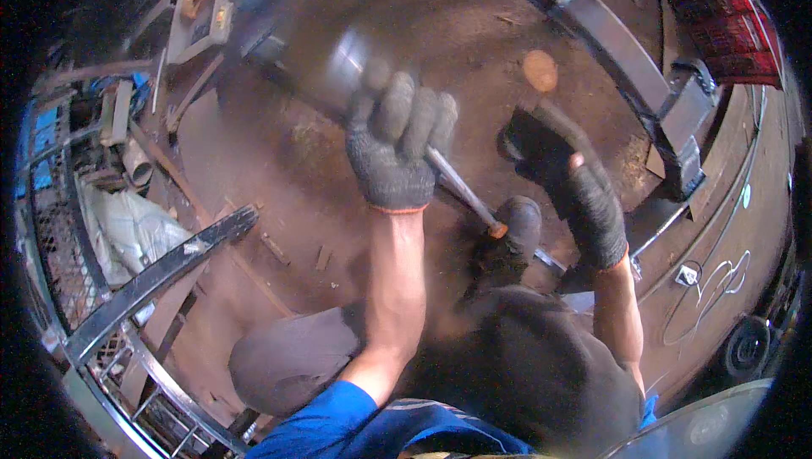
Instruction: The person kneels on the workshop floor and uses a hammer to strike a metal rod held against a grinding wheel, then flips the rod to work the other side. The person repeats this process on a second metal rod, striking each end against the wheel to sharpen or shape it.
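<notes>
My left hand [402,142], in a dark grey knit glove with an orange cuff, is closed around a slim metal rod [461,184]. The rod slants down to the right and ends in a rusty orange tip [497,229] over a dark boot [518,226]. Beyond the knuckles is a shiny, rounded metal piece [347,57], smeared by motion; whether it joins the rod I cannot tell. My right hand [584,188], gloved likewise, is raised to the right with its fingers apart and slightly bent. A bare fingertip shows through the glove. Nothing is plainly held there.
A heavy dark metal beam [613,44] runs across the upper right, near a red crate [727,23]. At left stand a curved metal bar [161,281] and a metal frame beside a white sack [139,226]. A thin cable [736,205] crosses the right side. Scraps lie on the brown floor [292,180].
</notes>
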Demonstrator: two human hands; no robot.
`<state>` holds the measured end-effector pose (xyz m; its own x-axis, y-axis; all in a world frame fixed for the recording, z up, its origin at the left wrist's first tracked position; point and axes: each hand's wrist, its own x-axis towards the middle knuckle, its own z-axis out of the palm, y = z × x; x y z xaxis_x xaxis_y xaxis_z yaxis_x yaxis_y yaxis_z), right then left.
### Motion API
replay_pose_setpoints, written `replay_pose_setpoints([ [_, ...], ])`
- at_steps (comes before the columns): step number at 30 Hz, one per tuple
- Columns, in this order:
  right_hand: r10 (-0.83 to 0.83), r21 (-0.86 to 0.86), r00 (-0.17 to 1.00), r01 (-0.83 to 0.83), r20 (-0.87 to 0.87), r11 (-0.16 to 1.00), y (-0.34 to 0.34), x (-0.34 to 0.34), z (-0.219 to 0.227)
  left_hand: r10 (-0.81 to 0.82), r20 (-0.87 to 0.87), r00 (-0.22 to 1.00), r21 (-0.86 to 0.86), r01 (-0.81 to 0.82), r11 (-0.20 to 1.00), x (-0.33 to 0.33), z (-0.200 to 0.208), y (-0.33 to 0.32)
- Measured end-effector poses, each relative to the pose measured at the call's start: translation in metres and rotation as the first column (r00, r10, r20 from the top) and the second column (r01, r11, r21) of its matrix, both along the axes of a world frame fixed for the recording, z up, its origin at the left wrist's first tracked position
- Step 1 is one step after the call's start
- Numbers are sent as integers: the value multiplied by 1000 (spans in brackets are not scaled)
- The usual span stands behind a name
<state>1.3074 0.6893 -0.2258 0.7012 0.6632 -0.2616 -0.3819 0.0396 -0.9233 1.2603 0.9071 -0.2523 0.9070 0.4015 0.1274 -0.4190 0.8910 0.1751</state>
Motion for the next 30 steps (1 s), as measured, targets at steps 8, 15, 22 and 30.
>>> replay_pose_setpoints([
  [8, 276, -196, 939, -315, -203, 928, 2, -36, -13, 189, -19, 982, -6, -189, 982, -9, -13, 30],
  [15, 155, -272, 973, -197, -169, 942, 6, -50, -30, 204, 8, 979, 14, -204, 979, -7, -13, 27],
  [22, 101, -285, 988, -132, -120, 949, 0, -52, -53, 99, 100, 990, -42, -95, 995, -15, -26, 32],
  [30, 94, -290, 995, -97, -25, 952, 3, -55, -42, 28, 240, 970, -114, -1, 993, -12, -11, 28],
])
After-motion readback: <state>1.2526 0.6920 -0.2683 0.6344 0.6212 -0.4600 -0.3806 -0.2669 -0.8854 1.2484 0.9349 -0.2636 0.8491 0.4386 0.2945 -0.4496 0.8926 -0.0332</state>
